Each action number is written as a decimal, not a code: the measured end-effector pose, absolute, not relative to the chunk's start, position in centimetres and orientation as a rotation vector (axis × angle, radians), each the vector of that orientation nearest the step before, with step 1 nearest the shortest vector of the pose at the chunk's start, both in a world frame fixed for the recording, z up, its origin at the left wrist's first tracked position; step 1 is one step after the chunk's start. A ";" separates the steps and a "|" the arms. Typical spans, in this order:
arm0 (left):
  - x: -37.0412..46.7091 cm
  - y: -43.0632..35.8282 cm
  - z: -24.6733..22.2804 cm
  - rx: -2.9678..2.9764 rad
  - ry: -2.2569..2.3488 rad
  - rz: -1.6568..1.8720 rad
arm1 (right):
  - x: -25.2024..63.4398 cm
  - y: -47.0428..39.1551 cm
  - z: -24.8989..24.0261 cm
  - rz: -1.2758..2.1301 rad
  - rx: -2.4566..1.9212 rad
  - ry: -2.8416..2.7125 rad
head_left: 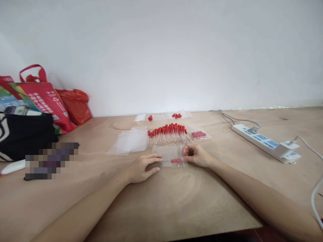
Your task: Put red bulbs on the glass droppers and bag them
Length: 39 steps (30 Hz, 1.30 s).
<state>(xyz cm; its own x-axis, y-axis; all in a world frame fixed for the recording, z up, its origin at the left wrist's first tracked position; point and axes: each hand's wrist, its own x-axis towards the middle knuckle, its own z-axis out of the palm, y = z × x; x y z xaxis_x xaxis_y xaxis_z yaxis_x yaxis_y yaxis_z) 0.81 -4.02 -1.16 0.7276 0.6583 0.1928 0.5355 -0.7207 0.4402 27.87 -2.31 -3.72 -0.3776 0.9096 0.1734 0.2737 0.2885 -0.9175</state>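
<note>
A clear zip bag (166,153) lies flat on the table in front of me, with one red-topped stick-like piece (176,160) inside. My left hand (143,168) rests at the bag's left end, its fingers stretched out and the thumb apart. At the right end, by the red-lined zip edge, my right hand (196,155) pinches the bag between thumb and fingers. Just beyond it, many similar red-topped pieces (168,132) with pale thin stems lie fanned in a row. Flat zip bags (131,141) are piled to their left; a filled bag (200,134) lies to their right.
Against the wall are more bags holding small red parts (176,116). A white power strip (262,141) with plugs and cables stands on the right. Red shopping bags (47,101) and a black bag (27,134) crowd the left side, near a blurred-out object (51,161).
</note>
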 end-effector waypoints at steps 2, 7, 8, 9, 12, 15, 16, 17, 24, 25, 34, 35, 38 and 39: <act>0.9 -4.0 -1.2 2.574 0.913 0.506 | 28.3 -1.7 -3.3 0.998 -1.112 -1.843; 1.4 -3.9 -0.9 2.560 0.957 0.623 | 29.9 2.4 -2.1 0.657 -1.532 -1.657; 1.5 -3.9 -0.9 2.558 0.977 0.638 | 30.0 3.5 -2.0 0.605 -1.642 -1.623; 1.6 -3.9 -0.8 2.556 0.998 0.645 | 30.0 4.6 -1.9 0.578 -1.698 -1.598; 1.7 -4.0 -0.6 2.541 1.054 0.645 | 29.4 7.5 -1.7 0.548 -1.791 -1.525; 1.7 -4.1 -0.6 2.542 1.038 0.653 | 28.6 9.6 -1.6 0.592 -1.863 -1.432; 1.7 -4.1 -0.6 2.545 1.015 0.651 | 28.3 10.1 -1.6 0.621 -1.881 -1.404; 1.6 -4.2 -0.6 2.546 0.987 0.646 | 28.2 10.5 -1.6 0.653 -1.894 -1.378; 1.1 -4.0 -1.0 2.514 0.859 0.536 | 28.0 11.1 -0.9 0.896 -1.772 -1.212; 1.0 -4.0 -1.0 2.515 0.867 0.517 | 28.1 10.9 -0.5 0.932 -1.721 -1.191; 1.4 -4.2 -0.9 2.541 0.964 0.441 | 30.9 3.7 0.0 1.077 -1.219 -0.950; 1.4 -4.2 -0.8 2.544 0.967 0.437 | 31.0 2.7 -0.6 1.063 -1.149 -0.893; 1.5 -4.2 -0.8 2.546 0.953 0.443 | 30.8 0.4 -2.7 1.015 -1.057 -0.830; 1.5 -4.1 -0.8 2.546 0.951 0.447 | 30.6 0.0 -3.2 0.999 -1.051 -0.818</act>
<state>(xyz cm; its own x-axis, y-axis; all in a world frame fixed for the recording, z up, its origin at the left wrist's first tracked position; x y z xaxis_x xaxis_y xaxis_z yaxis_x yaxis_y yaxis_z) 1.48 -4.13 -0.82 0.7197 0.6760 0.1587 0.5533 -0.6964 0.4571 30.63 -0.05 -3.24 0.3423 0.9366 0.0748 -0.2581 0.1703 -0.9510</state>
